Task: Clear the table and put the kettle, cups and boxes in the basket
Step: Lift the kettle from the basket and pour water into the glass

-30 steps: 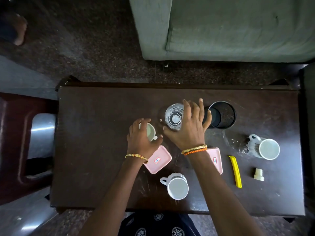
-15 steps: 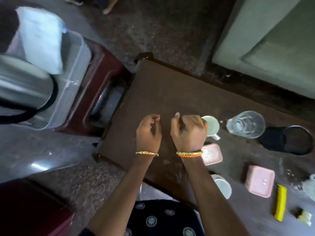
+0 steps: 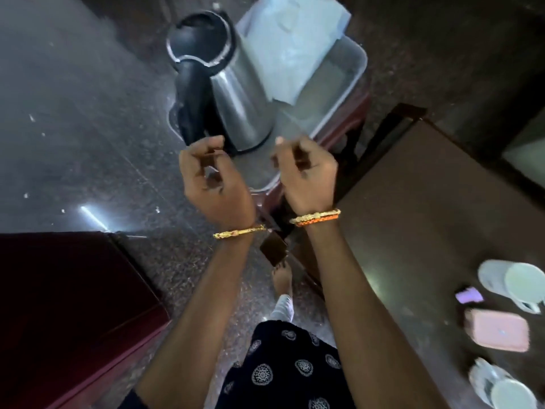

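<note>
A steel kettle (image 3: 236, 93) with a black handle stands in the translucent plastic basket (image 3: 351, 72), which rests on a maroon stool (image 3: 349, 121) left of the table. My left hand (image 3: 215, 184) hovers just in front of the kettle's handle, fingers loosely curled around nothing. My right hand (image 3: 309, 178) hangs over the basket's near rim, also curled and empty. On the dark table (image 3: 413, 216) at the right edge lie a white cup (image 3: 522, 284), a pink box (image 3: 498, 333) and a second white cup (image 3: 507, 392).
A pale folded cloth or bag (image 3: 292, 39) lies in the far part of the basket behind the kettle. A dark red piece of furniture (image 3: 65, 305) fills the lower left. Polished stone floor (image 3: 73, 128) spreads to the left. My foot (image 3: 281, 278) stands by the table's corner.
The view has swung left from the table to the basket and kettle. Both hands left the cups and glass on the table and moved, empty, over to the basket.
</note>
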Motion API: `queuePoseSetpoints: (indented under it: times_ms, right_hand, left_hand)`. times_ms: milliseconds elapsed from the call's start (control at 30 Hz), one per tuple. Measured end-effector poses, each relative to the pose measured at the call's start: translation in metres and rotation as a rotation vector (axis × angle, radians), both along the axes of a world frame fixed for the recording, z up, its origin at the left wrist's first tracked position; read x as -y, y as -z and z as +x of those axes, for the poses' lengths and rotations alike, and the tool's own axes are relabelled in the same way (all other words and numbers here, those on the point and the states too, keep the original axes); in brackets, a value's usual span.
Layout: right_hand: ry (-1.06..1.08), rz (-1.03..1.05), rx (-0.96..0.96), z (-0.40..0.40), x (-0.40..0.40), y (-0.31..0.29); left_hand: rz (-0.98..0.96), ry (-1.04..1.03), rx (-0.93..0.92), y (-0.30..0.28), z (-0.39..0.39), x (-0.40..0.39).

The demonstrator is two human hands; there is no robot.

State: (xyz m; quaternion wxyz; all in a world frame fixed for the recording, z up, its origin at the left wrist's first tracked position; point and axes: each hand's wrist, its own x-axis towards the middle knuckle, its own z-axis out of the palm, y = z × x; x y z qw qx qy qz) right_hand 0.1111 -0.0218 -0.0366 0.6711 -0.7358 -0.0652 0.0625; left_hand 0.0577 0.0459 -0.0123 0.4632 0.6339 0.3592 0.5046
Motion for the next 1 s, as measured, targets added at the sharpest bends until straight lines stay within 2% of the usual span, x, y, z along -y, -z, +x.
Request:
queuePoseSetpoints:
  times_ms: [67, 167, 267, 333, 467, 567, 633, 700, 800, 900, 1000]
  right_hand:
    - [-0.151, 0.122, -0.11, -0.002, -0.042, -0.017]
    - [-0.312, 0.094, -0.277, 0.005, -0.086, -0.027]
    - [-0.377, 0.117, -0.519, 0.016, -0.099, -0.021]
    - [-0.349, 0.223, -0.575, 0.014, -0.103, -0.015]
    - [-0.189, 0.374, -0.592, -0.007, -0.114, -0.011]
    - [-0.011, 0.264, -0.545, -0.017, -0.129, -0.016]
    - [0.164, 0.204, -0.444, -0.018, -0.137, -0.019]
    - [0.285, 0.165, -0.337, -0.016, -0.138, -0.019]
    - [0.289, 0.043, -0.22, -0.015, -0.132, -0.017]
    - [0.255, -0.011, -0.19, -0.006, -0.116, -0.018]
    - [0.222, 0.085, -0.254, 0.01, -0.096, -0.025]
  left_hand:
    - [-0.042, -0.048, 0.022, -0.009, -0.003, -0.021]
    - [-0.23, -0.092, 0.025, -0.01, -0.003, -0.052]
    - [-0.576, -0.127, 0.021, 0.004, 0.0, -0.074]
    - [-0.644, -0.081, -0.072, 0.016, -0.002, -0.077]
    - [-0.671, -0.02, -0.125, 0.042, -0.008, -0.079]
    - [-0.725, -0.057, -0.221, 0.064, -0.009, -0.084]
    - [-0.76, 0.027, -0.326, 0.079, -0.002, -0.087]
    - [-0.66, 0.12, -0.471, 0.094, 0.01, -0.091]
    - [-0.484, 0.116, -0.649, 0.101, 0.019, -0.09]
    - [-0.523, 0.071, -0.594, 0.103, 0.013, -0.084]
    - [-0.432, -0.014, -0.576, 0.101, 0.012, -0.073]
